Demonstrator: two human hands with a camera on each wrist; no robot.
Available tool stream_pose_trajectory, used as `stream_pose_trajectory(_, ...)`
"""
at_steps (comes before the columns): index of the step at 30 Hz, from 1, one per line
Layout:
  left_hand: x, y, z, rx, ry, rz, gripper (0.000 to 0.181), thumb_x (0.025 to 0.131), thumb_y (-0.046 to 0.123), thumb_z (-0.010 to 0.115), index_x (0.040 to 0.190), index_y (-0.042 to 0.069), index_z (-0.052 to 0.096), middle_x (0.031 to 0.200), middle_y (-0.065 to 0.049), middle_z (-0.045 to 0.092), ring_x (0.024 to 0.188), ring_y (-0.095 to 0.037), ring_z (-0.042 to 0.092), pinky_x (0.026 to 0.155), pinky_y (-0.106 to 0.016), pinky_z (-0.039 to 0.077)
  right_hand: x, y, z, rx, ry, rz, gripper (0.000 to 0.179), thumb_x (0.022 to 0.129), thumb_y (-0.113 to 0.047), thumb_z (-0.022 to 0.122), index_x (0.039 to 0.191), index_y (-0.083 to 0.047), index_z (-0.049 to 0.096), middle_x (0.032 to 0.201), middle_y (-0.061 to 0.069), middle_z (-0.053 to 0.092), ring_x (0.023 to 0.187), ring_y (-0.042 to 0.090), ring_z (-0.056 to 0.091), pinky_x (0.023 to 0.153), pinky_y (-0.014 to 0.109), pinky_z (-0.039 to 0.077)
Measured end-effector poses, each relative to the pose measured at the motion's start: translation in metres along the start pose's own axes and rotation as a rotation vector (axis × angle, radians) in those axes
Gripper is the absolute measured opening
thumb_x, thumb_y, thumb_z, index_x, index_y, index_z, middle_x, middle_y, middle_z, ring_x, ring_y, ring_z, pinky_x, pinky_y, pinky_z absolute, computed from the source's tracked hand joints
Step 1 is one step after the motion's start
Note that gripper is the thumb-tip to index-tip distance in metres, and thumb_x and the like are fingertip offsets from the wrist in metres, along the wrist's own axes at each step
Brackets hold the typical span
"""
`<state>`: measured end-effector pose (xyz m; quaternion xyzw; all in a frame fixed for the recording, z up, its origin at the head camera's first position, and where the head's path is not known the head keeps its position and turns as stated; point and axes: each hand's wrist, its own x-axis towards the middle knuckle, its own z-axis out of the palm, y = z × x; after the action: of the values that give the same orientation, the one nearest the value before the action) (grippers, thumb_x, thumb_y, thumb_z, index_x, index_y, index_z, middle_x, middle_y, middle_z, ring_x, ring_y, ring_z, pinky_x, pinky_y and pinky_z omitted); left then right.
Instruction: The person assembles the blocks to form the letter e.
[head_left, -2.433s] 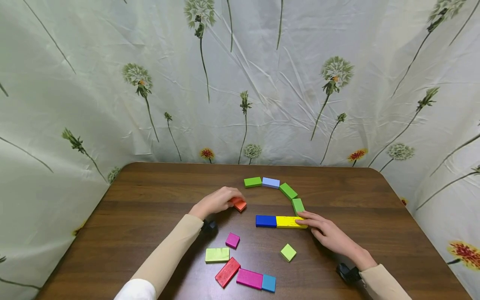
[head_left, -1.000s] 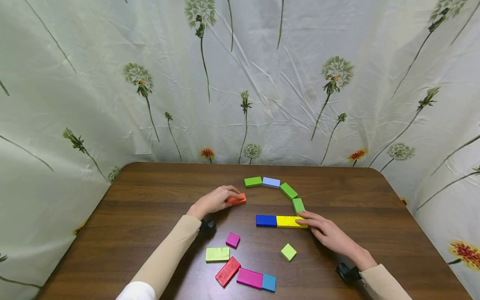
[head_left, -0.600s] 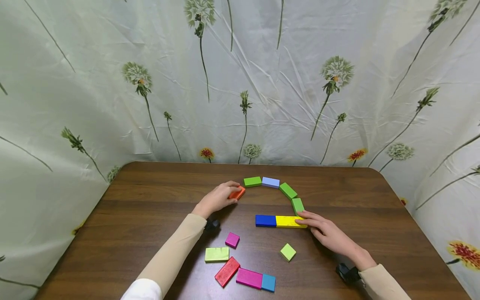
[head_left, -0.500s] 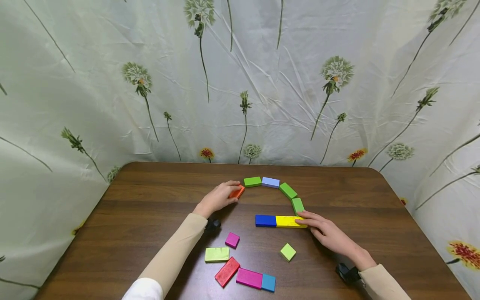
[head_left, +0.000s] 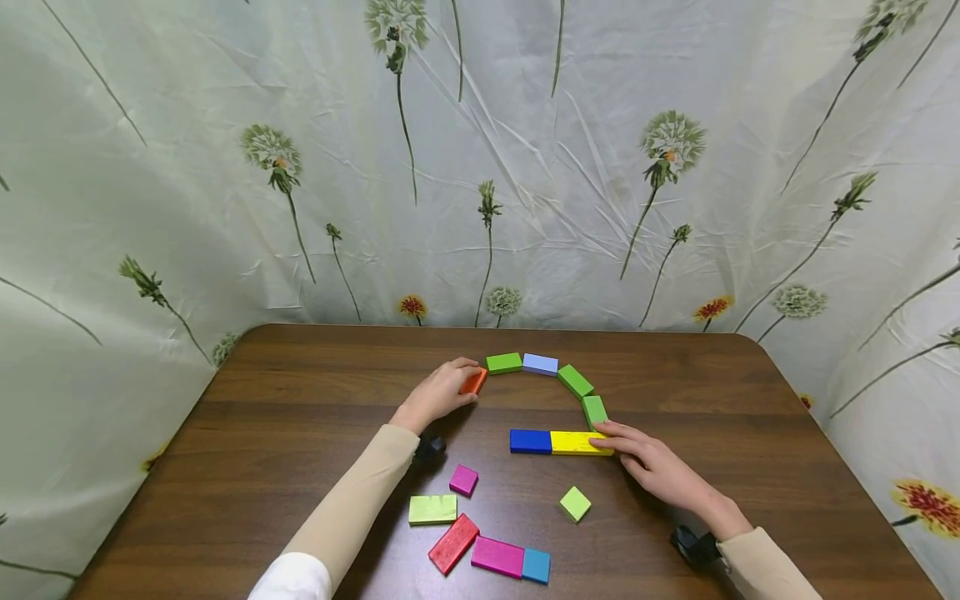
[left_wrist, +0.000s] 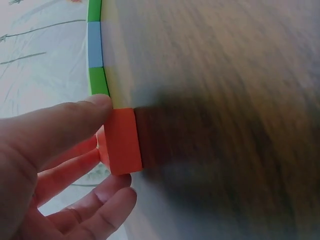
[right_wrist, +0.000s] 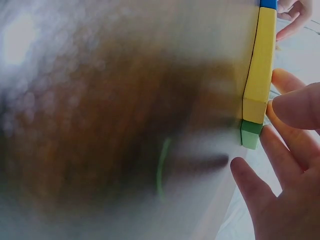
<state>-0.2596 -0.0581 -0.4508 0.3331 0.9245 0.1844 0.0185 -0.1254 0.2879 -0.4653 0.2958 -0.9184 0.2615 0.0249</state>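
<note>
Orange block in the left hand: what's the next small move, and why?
Perhaps nudge the orange block snug to the nearest green block: the left hand holds it slanted at the left end of the curved row, though contact is unclear.

- Left hand (head_left: 438,395) holds the orange block (head_left: 475,382), right up beside the leftmost green block (head_left: 504,363);
- and the right hand (head_left: 660,471), there it is, fingertips resting on the yellow block (head_left: 572,443), dark blue block (head_left: 530,442) butting its left end;
- lower down the brown table (head_left: 750,433), a red block (head_left: 453,543) slants beside a long magenta block (head_left: 497,557).
</note>
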Motion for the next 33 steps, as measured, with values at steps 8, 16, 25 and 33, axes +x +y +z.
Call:
stream_pose_trajectory(8,0.004,-0.002,-0.001,0.013,-0.017,-0.012,0.045,0.086,0.014,0.073,0.127,0.0,0.059,0.132,-0.015,0.053,0.114,-0.032,0.053,0.095,-0.041,0.045,0.001,0.001,0.0,0.011,0.002,-0.006,0.047,0.086,0.014,0.055,0.127,-0.009,0.063,0.139,0.012,0.049,0.126,0.032,0.046,0.099,0.032,0.042)
stream_pose_trajectory(16,0.013,-0.007,-0.002,0.0,-0.08,0.061,0.052,0.092,0.012,0.062,0.14,0.0,0.046,0.146,-0.013,0.041,0.132,-0.029,0.04,0.111,-0.053,0.018,0.0,0.002,0.0,0.019,0.011,-0.025,0.047,0.086,0.014,0.055,0.126,-0.008,0.063,0.138,0.012,0.05,0.126,0.032,0.045,0.101,0.021,0.036)
stream_pose_trajectory(25,0.018,-0.008,0.001,0.04,-0.092,0.111,0.043,0.095,0.003,0.053,0.137,-0.003,0.049,0.144,-0.015,0.044,0.132,-0.027,0.04,0.11,-0.054,0.019,0.0,0.003,0.002,0.013,0.006,-0.011,0.047,0.087,0.013,0.055,0.127,-0.009,0.063,0.139,0.012,0.049,0.126,0.032,0.045,0.099,0.029,0.041)
stream_pose_trajectory(33,0.015,-0.004,0.003,0.045,-0.071,0.098,0.041,0.097,0.008,0.055,0.136,-0.002,0.051,0.143,-0.015,0.045,0.13,-0.028,0.041,0.11,-0.053,0.021,0.0,0.003,0.002,0.012,0.012,-0.019,0.047,0.086,0.014,0.055,0.127,-0.009,0.063,0.139,0.012,0.049,0.126,0.032,0.045,0.1,0.025,0.039)
